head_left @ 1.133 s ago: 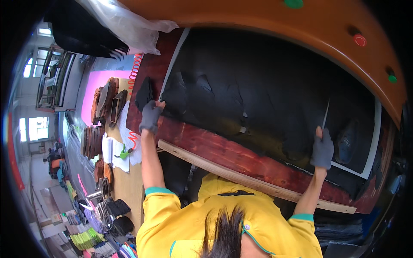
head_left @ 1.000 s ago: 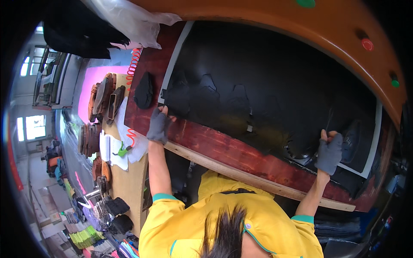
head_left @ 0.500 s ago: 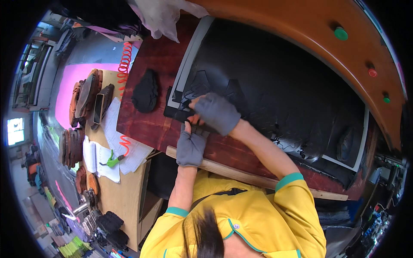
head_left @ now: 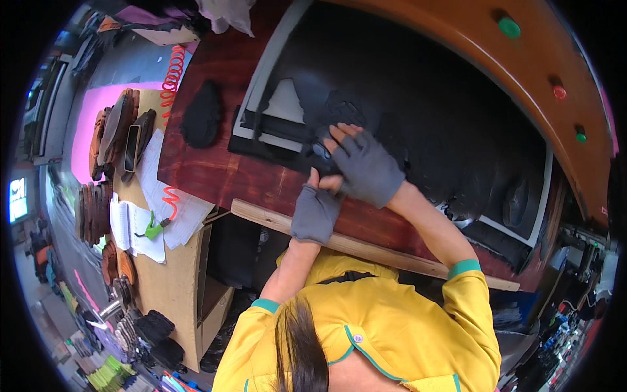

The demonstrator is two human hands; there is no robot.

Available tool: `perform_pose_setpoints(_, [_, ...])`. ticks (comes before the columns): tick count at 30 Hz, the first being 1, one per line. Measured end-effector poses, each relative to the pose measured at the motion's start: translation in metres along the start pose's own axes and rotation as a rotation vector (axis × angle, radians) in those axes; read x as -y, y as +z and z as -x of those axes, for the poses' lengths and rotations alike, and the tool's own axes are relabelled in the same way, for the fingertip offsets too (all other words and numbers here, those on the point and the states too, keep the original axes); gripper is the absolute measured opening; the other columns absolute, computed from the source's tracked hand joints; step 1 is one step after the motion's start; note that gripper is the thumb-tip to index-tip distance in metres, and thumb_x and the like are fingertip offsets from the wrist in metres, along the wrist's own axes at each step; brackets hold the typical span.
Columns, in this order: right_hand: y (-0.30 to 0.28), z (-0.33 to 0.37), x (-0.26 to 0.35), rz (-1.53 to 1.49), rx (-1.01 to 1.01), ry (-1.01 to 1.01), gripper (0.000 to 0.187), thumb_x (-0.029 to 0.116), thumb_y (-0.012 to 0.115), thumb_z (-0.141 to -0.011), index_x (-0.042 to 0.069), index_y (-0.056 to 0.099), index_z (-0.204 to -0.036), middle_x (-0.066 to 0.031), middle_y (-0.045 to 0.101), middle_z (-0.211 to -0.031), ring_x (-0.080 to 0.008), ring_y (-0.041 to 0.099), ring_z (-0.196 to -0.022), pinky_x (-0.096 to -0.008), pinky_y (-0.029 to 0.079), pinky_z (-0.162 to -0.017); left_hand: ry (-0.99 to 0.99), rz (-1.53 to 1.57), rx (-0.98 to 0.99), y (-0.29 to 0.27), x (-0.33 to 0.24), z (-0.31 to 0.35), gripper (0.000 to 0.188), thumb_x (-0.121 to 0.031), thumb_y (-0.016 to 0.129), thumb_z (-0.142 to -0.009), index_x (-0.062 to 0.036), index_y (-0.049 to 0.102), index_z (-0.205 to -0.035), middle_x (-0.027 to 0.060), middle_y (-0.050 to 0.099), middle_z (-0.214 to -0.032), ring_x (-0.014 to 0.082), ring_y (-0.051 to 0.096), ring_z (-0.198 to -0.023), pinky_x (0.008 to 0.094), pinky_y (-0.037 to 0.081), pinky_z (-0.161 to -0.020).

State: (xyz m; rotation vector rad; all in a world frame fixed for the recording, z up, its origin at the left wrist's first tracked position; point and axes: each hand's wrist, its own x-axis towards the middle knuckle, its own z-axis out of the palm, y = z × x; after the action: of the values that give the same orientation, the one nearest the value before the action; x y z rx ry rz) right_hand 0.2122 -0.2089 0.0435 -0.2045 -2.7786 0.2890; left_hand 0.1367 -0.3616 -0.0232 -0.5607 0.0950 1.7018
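Observation:
A thin black sheet with cut outlines lies over a white board. My right hand, in a grey fingerless glove, reaches over the sheet's near left part. Its fingers are stretched out, with the tips on the black material beside a cut outline. My left hand, gloved alike, is just below at the sheet's near edge. Its fingers are curled with the thumb up, and what they hold, if anything, is hidden. White board shows through a pointed gap left of my right hand.
Stacked black cut pieces lie on the red table at left. A dark cutting die rests at the sheet's right end. An orange machine beam with green and red buttons arches behind. A side table holds papers, dies and a green air gun.
Both hands have shifted right, the right hand's fingers from the sheet's left corner to farther along it. Black material there has come away, baring a pointed white patch. The view has shifted slightly.

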Motion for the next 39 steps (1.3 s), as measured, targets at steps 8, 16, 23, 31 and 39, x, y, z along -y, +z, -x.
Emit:
perform_pose_setpoints(8, [-0.014,-0.012,-0.009,-0.166,0.300,0.054,0.060,0.048,0.062,-0.088,-0.003,0.062,-0.119,-0.0271,0.058,-0.128,-0.0378,0.055,-0.123,-0.0411,0.043,-0.104,0.252,-0.210,0.064,-0.008,0.009,-0.007,0.044,-0.037,0.048,-0.103,-0.0029,0.051,-0.132,0.0159,0.058,-0.130,0.0266,0.056,-0.119,0.0429,0.040,-0.110])
perform_pose_setpoints(16, [-0.002,-0.003,0.004,-0.011,0.383,0.006,0.086,0.058,0.063,-0.084,-0.005,0.045,-0.140,-0.0277,0.045,-0.145,-0.0397,0.041,-0.137,-0.0419,0.032,-0.115,0.353,-0.329,-0.038,0.005,0.013,-0.007,0.038,-0.033,0.049,-0.104,-0.0050,0.053,-0.130,0.0107,0.062,-0.119,0.0195,0.060,-0.106,0.0322,0.046,-0.097])
perform_pose_setpoints(23, [-0.018,-0.003,-0.020,-0.378,0.389,0.044,0.074,0.048,0.062,-0.089,-0.005,0.048,-0.138,-0.0273,0.046,-0.144,-0.0387,0.045,-0.134,-0.0410,0.038,-0.111,0.541,-0.728,-0.053,0.012,0.018,-0.009,0.033,-0.029,0.049,-0.104,-0.0053,0.054,-0.127,0.0069,0.061,-0.118,0.0188,0.058,-0.105,0.0361,0.044,-0.102])
perform_pose_setpoints(31, [0.001,-0.009,-0.003,-0.136,0.337,0.073,0.047,0.034,0.062,-0.092,0.001,0.059,-0.126,-0.0204,0.055,-0.137,-0.0371,0.053,-0.125,-0.0409,0.042,-0.107,0.554,-0.695,-0.282,0.007,0.023,-0.002,0.023,-0.025,0.050,-0.104,-0.0103,0.055,-0.122,0.0076,0.062,-0.118,0.0188,0.057,-0.109,0.0346,0.046,-0.091])
perform_pose_setpoints(39, [-0.013,-0.018,-0.080,-1.030,-0.513,1.270,0.045,0.039,0.065,-0.093,0.005,0.062,-0.122,-0.0146,0.064,-0.116,-0.0240,0.058,-0.111,-0.0335,0.045,-0.100,0.402,-0.821,-0.433,-0.003,0.064,-0.016,0.025,-0.025,0.058,-0.100,-0.0116,0.055,-0.122,0.0043,0.062,-0.113,0.0188,0.060,-0.101,0.0403,0.048,-0.095])
